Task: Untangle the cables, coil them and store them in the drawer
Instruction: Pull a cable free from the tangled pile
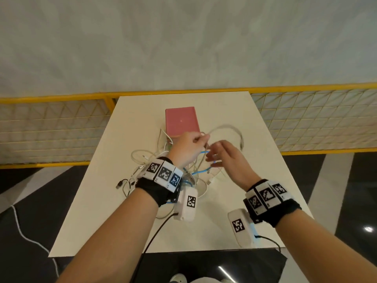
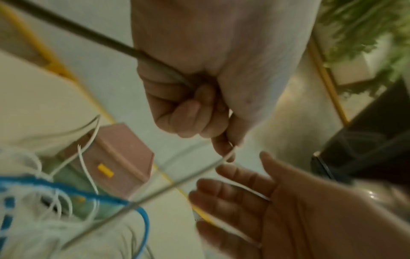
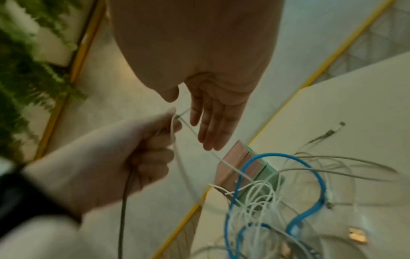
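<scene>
Left hand (image 1: 188, 149) pinched grey cable (image 1: 224, 127) clear of tangle (image 1: 163, 166); right hand (image 1: 226, 160), fingers spread at 3 o'clock, positioned to coil.

Table (image 1: 106, 211): smooth matt off-white top. Pink box (image 1: 181, 121): matt plastic look. Blue cable (image 3: 319, 177): smooth sheath; white cables (image 1: 140, 158) likewise. Wrist bands (image 1: 155, 190): black cloth.

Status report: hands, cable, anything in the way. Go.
Left hand pinches the grey cable, lifted in a loop. Right hand open beside it. Blue cable and white cables still tangled below.
</scene>
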A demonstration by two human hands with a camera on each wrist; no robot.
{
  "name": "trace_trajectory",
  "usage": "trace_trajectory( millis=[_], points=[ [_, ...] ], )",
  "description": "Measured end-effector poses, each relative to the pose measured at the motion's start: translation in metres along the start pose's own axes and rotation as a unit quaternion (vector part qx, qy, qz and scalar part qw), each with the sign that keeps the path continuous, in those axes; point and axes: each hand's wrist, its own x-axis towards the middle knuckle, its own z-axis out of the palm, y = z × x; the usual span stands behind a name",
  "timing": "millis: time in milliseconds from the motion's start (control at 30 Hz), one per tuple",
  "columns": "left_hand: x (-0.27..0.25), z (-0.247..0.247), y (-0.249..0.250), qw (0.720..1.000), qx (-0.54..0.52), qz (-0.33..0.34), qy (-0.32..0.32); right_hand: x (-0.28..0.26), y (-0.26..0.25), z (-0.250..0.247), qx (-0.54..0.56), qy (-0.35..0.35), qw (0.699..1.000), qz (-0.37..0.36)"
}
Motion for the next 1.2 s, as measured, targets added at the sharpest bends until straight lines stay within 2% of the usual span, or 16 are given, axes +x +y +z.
trace_trajectory(
  millis=[100,200,267,333,433,533,600,667,767,833,900,967,1067,1133,1200],
  points=[
    [-0.006,-0.002,-0.007,0.994,0.106,0.037,-0.012,0.016,-0.015,-0.002,0.108,-0.024,0.992,0.057],
    [-0.012,-0.002,-0.006,0.989,0.137,0.050,-0.034,0.028,-0.025,-0.003,0.163,-0.019,0.982,0.093],
    [-0.015,-0.005,-0.004,0.988,0.138,0.057,-0.037,0.033,-0.028,-0.003,0.137,0.005,0.984,0.111],
    [-0.017,-0.009,-0.005,0.989,0.138,0.051,-0.007,0.032,-0.028,-0.003,0.046,0.012,0.992,0.120],
    [-0.019,-0.015,-0.007,0.994,0.083,0.038,0.052,0.022,-0.027,0.000,-0.058,-0.059,0.991,0.105],
    [-0.019,-0.016,-0.004,0.996,0.060,0.034,0.053,0.012,-0.024,0.005,0.015,-0.145,0.981,0.127],
    [-0.021,-0.016,-0.002,0.996,0.062,0.043,0.037,0.012,-0.021,0.004,0.066,-0.150,0.976,0.145],
    [-0.023,-0.016,-0.003,0.996,0.072,0.048,0.034,0.016,-0.016,0.002,0.068,-0.111,0.980,0.149],
    [-0.023,-0.021,-0.007,0.992,0.093,0.042,0.074,0.027,-0.001,-0.007,0.053,0.035,0.987,0.147],
    [-0.022,-0.024,-0.010,0.985,0.112,0.046,0.121,0.031,0.008,-0.013,-0.017,0.123,0.985,0.120],
    [-0.022,-0.025,-0.010,0.981,0.105,0.052,0.155,0.028,0.007,-0.012,-0.120,0.151,0.980,0.049],
    [-0.024,-0.022,-0.006,0.982,0.067,0.073,0.162,0.021,-0.005,-0.003,-0.133,0.124,0.983,-0.004],
    [-0.031,-0.013,0.003,0.983,0.030,0.138,0.117,0.016,-0.020,0.015,-0.018,-0.015,0.999,0.048],
    [-0.037,-0.010,0.004,0.986,0.017,0.158,0.045,0.016,-0.026,0.017,0.106,-0.040,0.990,0.081],
    [-0.045,-0.010,0.000,0.987,0.013,0.155,-0.032,0.016,-0.031,0.011,0.179,-0.040,0.979,0.085]
  ],
)
